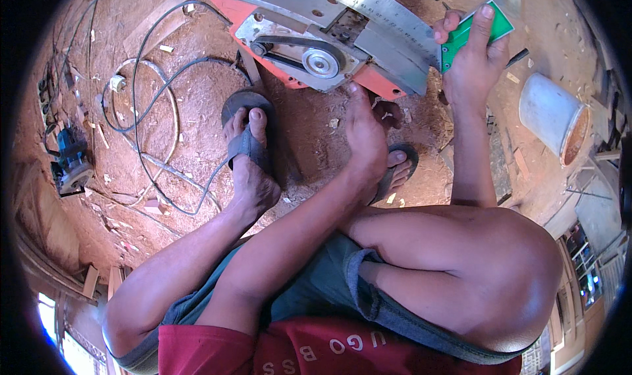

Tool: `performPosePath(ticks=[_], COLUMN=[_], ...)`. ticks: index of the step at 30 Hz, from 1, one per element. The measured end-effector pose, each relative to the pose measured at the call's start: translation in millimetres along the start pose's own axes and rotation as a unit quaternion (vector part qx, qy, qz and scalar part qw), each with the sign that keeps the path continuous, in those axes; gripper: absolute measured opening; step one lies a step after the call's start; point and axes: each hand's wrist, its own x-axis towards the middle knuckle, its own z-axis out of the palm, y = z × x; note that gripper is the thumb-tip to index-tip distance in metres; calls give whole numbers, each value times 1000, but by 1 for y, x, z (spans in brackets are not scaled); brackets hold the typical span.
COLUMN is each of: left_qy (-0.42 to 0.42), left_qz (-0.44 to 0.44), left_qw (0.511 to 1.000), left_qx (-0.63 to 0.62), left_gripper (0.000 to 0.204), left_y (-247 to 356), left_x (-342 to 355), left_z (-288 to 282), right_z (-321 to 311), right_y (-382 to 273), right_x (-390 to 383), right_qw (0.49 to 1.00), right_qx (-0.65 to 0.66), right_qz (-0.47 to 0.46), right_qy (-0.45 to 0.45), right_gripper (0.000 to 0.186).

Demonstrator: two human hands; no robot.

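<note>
An electric planer [276,62] with an orange body rests tilted on the floor ahead of me, its drive belt and round pulley [320,63] exposed. My right hand [475,59] is closed around the green handle of a try square [498,25]. The square's long steel blade, marked with a scale, lies along the planer's metal bed. My left hand [368,128] is at the planer's near orange edge, thumb against it and the other fingers curled at its underside, partly in shadow.
Sawdust and wood chips cover the floor. A dark cable [136,79] loops at the left, near a teal power tool [69,154]. A white bucket [550,115] lies on its side at the right. My sandalled feet [247,131] are close to the planer.
</note>
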Motion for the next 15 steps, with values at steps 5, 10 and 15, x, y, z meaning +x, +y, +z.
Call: performPosePath(ticks=[5, 10, 15], left_qy=[14, 22, 35], left_qz=[-28, -37, -68], left_qw=[999, 997, 991], left_qx=[-37, -69, -112], left_gripper=[50, 46, 46], left_y=[-1, 6, 9], left_x=[-2, -5, -5], left_z=[8, 17, 21], right_z=[-4, -4, -5], right_y=[2, 2, 3], right_x=[1, 1, 1], right_qw=[1000, 999, 999], right_qx=[25, 24, 19], right_qz=[-3, -2, -3], right_qy=[-18, -29, -32], right_gripper=[26, 28, 29])
